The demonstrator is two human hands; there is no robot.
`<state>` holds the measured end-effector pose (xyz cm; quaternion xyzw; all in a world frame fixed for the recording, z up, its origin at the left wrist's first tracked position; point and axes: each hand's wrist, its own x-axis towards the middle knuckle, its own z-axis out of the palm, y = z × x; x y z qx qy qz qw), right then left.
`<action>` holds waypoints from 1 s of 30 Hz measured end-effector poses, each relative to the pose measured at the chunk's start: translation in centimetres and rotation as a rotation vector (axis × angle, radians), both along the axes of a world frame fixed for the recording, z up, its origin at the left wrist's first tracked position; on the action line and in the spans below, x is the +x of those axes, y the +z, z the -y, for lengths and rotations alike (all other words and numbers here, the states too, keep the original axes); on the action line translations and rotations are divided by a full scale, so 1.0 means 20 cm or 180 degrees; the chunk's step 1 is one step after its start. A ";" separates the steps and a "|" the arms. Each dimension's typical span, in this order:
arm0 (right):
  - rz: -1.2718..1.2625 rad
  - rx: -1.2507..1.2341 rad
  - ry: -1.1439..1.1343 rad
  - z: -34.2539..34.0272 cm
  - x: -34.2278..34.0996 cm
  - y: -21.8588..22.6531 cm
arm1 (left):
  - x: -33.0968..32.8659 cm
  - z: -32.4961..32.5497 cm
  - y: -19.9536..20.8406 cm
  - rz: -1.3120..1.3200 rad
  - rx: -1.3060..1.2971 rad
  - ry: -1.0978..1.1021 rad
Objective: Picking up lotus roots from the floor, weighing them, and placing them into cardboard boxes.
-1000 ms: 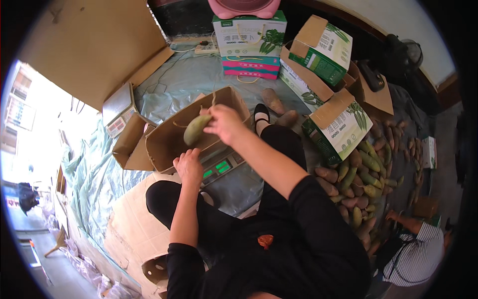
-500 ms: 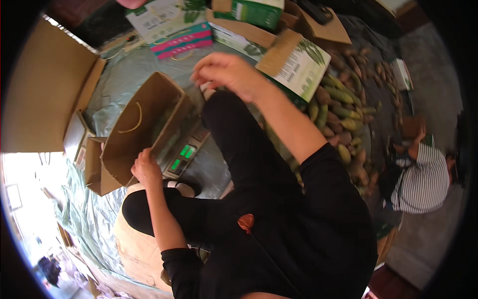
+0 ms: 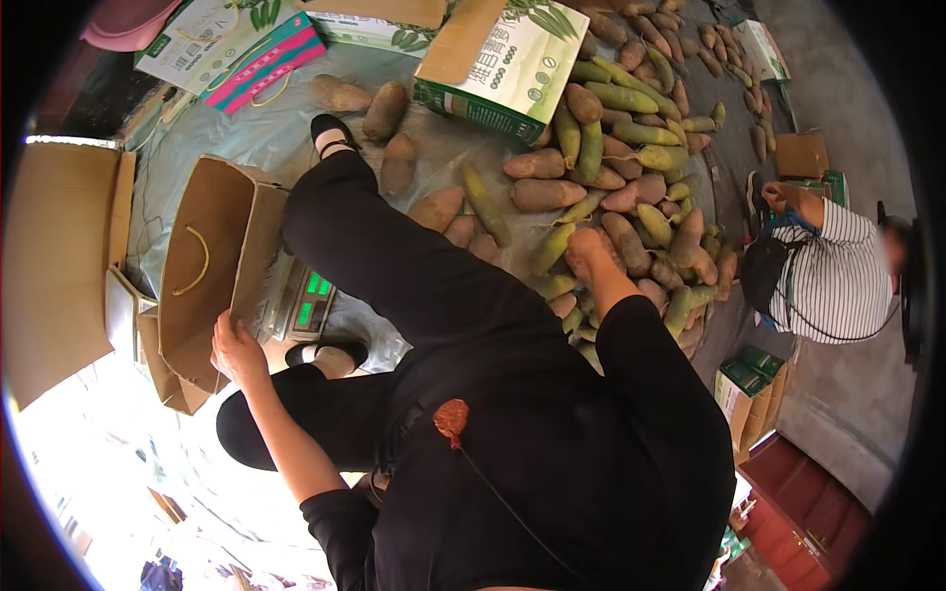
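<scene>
Surface: grey-green plastic sheet (image 3: 266,128); bare grey floor (image 3: 838,414) past its right edge, striped-shirt co-worker (image 3: 833,281) there. Vs half a second back: right hand (image 3: 591,258) had gone from beside the knee (image 3: 315,209) to the radish pile (image 3: 626,244) toward the sheet's right edge; left hand (image 3: 238,353) stayed at the brown box's (image 3: 222,212) near rim. Fingers small in view, couldn't tell if either hand gripped anything. Counts: one brown box, one green-display scale (image 3: 308,300) just right of it, one pink-and-teal carton (image 3: 266,64), three loose radishes (image 3: 398,164) by the farther shoe (image 3: 335,138); pile overlapped, uncounted.
</scene>
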<state>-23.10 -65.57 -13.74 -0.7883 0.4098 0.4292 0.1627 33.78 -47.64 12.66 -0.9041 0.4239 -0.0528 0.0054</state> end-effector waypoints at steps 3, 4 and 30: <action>0.1003 -0.0016 -0.3266 -0.39 -0.83 -0.32 | -0.15 0.27 -0.27 -0.0628 -0.0294 -0.0445; 0.1167 0.0214 -0.3215 -0.42 -0.59 -0.34 | -0.10 0.21 -0.19 -0.0390 -0.0179 -0.0372; 0.0252 -0.0337 -0.1458 0.03 0.12 -0.01 | -0.03 0.11 -0.14 -0.0045 -0.0094 -0.0180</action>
